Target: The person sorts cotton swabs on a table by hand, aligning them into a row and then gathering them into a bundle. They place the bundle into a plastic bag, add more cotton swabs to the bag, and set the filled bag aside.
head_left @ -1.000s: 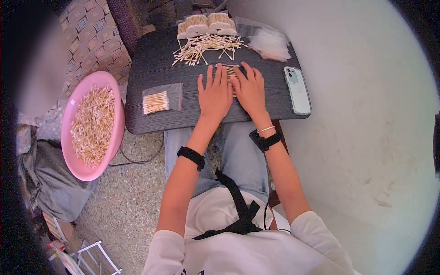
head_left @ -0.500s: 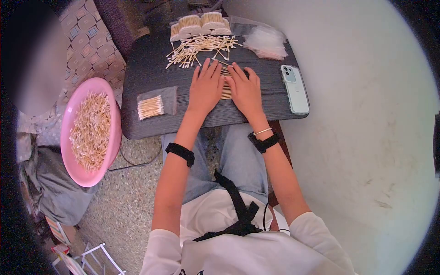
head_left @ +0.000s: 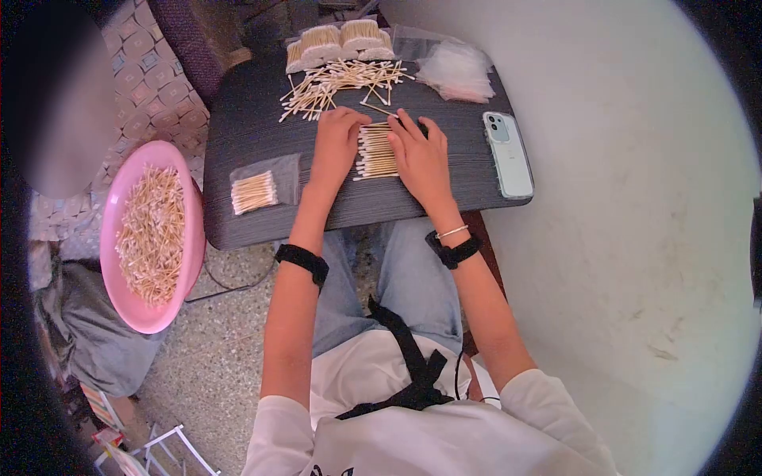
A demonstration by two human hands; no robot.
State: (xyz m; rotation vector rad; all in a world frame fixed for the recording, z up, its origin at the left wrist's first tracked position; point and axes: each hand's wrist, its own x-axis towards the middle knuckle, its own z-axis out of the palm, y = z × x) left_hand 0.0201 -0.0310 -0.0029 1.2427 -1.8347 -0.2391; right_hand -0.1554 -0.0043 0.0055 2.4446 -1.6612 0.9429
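Observation:
A flat row of cotton swabs (head_left: 376,152) lies side by side on the dark table between my hands. My left hand (head_left: 336,143) is at the row's upper left end, fingers bent and drawn together; what they may pinch is hidden. Over the row's right ends rests my right hand (head_left: 421,155), its fingers spread and covering the tips there. One stray swab (head_left: 378,108) lies slantwise just above the row, near my right fingertips. Beyond my hands is a loose heap of cotton swabs (head_left: 345,83).
Bundled swabs (head_left: 321,41) stand at the table's far edge, beside clear plastic bags (head_left: 456,71). A phone (head_left: 508,155) lies at the right. To the left is a bag of swabs (head_left: 254,192). A pink basin (head_left: 109,238) full of swabs stands beyond the table's left edge.
My left hand has moved left off the row and its fingers have bent, uncovering the swabs' left ends. My right hand stays on the right side. The view has shifted slightly.

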